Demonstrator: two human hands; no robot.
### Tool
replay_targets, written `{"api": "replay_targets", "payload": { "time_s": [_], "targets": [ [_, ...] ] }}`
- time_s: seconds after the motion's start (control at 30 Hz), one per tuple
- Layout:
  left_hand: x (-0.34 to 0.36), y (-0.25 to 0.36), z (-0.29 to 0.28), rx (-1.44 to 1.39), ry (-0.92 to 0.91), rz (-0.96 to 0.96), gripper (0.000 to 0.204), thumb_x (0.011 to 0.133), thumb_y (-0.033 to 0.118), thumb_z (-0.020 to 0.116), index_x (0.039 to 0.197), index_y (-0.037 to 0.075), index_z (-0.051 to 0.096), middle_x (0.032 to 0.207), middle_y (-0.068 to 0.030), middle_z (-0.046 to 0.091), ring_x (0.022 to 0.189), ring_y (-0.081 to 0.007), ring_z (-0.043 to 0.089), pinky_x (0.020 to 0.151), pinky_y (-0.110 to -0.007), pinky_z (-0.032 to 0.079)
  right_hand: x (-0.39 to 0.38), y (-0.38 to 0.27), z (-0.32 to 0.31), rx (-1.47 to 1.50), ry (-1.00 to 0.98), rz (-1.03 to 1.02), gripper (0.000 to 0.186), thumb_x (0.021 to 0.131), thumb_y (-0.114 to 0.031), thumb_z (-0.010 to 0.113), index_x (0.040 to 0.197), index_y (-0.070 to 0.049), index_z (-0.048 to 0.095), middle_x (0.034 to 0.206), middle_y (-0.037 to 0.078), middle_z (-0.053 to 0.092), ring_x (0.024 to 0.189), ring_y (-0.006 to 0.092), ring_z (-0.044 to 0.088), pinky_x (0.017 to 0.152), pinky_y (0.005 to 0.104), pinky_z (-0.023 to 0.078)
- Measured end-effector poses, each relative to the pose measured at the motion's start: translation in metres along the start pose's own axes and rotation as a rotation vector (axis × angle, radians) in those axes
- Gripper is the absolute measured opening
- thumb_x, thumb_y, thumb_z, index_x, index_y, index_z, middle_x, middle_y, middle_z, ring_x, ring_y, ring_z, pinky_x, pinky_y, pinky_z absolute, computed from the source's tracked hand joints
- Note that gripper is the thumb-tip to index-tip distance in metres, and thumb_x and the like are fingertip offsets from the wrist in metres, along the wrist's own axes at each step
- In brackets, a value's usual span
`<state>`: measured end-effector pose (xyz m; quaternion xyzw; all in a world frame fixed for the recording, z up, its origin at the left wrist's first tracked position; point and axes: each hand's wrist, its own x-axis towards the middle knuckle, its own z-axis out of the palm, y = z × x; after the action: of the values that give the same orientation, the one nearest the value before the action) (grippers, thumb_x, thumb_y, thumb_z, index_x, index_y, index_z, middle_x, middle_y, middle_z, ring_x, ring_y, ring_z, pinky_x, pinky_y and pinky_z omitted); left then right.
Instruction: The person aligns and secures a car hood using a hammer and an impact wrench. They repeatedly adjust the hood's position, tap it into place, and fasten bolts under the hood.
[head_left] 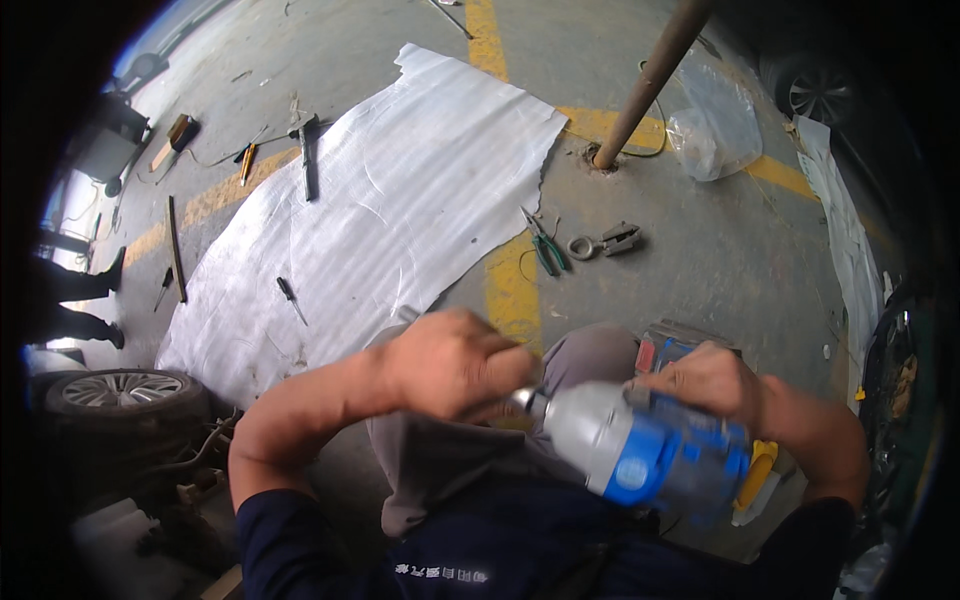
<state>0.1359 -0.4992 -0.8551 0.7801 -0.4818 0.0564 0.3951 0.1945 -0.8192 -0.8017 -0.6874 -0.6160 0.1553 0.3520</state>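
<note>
A blue and grey impact wrench [590, 440] hangs over my lap, nose toward the left and blurred by motion. My right hand [705, 382] is closed on its upper back part; the fingers are partly hidden. My left hand [460, 365] is closed in a fist at the nose, around a metal shaft [408, 314] whose grey end shows beyond the knuckles. Most of that shaft is covered by the fist. Below the wrench's rear is a yellow and white piece [762, 475] that I cannot make out.
A white sheet [420, 160] covers the floor ahead, with a hammer [308, 160] and a screwdriver [290, 298] on it. Green-handled pliers [545, 250] and a metal ring tool [605, 242] lie to its right. A rusty post [650, 85] rises beyond. A wheel [120, 392] lies at left.
</note>
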Motion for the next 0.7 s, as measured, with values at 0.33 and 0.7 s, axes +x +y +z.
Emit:
{"api": "replay_targets", "payload": {
  "time_s": [0.33, 0.7],
  "targets": [
    [-0.008, -0.004, 0.003, 0.008, 0.030, -0.050, 0.021, 0.081, 0.015, 0.069, 0.093, 0.004, 0.055, 0.065, -0.0123, 0.057, 0.058, -0.0362, 0.062, 0.051, -0.045, 0.049, 0.001, -0.015, -0.002, -0.001, -0.112, 0.127, 0.057, 0.078, -0.022, 0.080, 0.125, 0.006, 0.063, 0.109, 0.021, 0.073, 0.090, 0.0285, 0.076, 0.083, 0.0372, 0.063],
    [-0.013, 0.000, -0.004, -0.452, -0.128, -0.321, 0.034, 0.099, 0.031, 0.067, 0.106, -0.002, 0.061, 0.069, -0.0180, 0.061, 0.063, -0.0361, 0.063, 0.057, -0.042, 0.047, 0.016, -0.045, 0.007, 0.822, -0.030, 0.814, 0.033, 0.088, -0.004, 0.070, 0.119, -0.001, 0.060, 0.092, 0.010, 0.068, 0.080, 0.0199, 0.070, 0.077, 0.0330, 0.058]
  ]
}}
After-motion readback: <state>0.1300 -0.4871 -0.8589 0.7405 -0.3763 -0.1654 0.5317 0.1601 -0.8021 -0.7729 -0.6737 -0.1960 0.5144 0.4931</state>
